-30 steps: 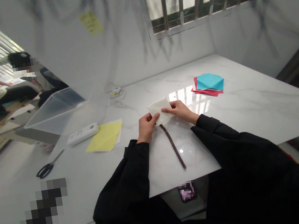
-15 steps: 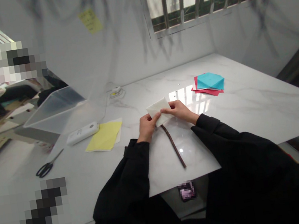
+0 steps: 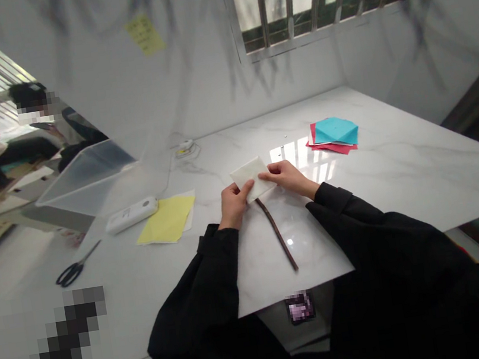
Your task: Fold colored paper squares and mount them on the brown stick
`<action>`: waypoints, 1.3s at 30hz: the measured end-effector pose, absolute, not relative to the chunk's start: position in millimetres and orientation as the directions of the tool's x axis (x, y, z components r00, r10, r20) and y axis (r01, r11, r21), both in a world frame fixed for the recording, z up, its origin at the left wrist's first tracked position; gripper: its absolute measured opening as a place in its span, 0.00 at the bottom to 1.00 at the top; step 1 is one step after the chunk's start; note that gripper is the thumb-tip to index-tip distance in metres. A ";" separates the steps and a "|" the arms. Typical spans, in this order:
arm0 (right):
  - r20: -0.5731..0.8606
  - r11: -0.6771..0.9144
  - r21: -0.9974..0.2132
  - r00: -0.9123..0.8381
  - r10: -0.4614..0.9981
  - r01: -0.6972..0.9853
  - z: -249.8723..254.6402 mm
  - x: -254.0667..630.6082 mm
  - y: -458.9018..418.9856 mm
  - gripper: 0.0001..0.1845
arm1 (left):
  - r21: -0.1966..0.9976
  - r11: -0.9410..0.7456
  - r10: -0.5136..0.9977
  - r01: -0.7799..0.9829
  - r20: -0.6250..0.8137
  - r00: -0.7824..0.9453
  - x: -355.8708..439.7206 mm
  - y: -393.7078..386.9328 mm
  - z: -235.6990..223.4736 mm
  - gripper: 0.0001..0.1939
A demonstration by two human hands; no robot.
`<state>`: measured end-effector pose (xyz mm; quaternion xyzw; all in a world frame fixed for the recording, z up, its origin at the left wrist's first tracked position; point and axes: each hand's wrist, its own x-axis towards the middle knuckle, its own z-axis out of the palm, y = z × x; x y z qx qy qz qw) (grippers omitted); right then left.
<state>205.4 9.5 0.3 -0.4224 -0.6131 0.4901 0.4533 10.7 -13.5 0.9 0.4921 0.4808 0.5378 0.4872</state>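
A folded white paper (image 3: 251, 173) is held between both hands above the marble-patterned table (image 3: 405, 173). My left hand (image 3: 234, 203) grips its left side, thumb on top and fingers curled underneath. On the right side, my right hand (image 3: 289, 177) pinches the paper the same way, its thumb near the middle. Below the paper lies a thin brown stick (image 3: 278, 235) on the table, its upper end close to or under the paper's lower edge. Whether stick and paper touch, I cannot tell.
Left of my hands lie yellow paper sheets (image 3: 167, 219), a white elongated device (image 3: 132, 215) and black-handled scissors (image 3: 76, 272). A clear plastic bin (image 3: 83, 188) stands farther left. Blue envelope-like paper (image 3: 335, 131) tops red sheets at the back right. A person (image 3: 33, 123) sits beyond.
The white paper has shifted slightly left and its face looks flatter, with the earlier fold line less visible. Both hands keep their hold. The stick lies where it was.
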 end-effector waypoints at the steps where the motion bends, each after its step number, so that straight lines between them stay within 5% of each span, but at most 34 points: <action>1: 0.144 0.164 -0.984 -0.230 0.962 0.070 0.3 205.4 9.6 0.27 | 0.997 -0.060 0.998 -0.052 0.058 -0.035 10.5 -13.6 0.9 0.32; 27: 0.184 0.211 -0.975 -0.269 0.945 0.073 -6.1 200.4 11.4 0.25 | 0.998 -0.057 0.995 -0.024 0.055 -0.080 10.3 -15.2 3.7 0.31; 31: 0.260 0.287 -0.930 -0.143 0.955 0.231 -5.8 210.3 16.4 0.25 | 0.995 -0.070 0.984 -0.069 0.057 -0.168 8.0 -9.8 -2.6 0.31; 35: 0.357 0.271 -0.805 0.067 0.932 0.527 -15.0 237.0 28.6 0.10 | 0.990 -0.081 0.974 -0.117 0.053 -0.222 6.9 -6.4 -9.9 0.31; 39: 0.328 0.152 -0.772 0.182 0.927 0.618 -25.5 257.4 39.6 0.18 | 0.993 -0.101 0.965 -0.058 0.084 -0.250 9.5 -7.3 -12.0 0.30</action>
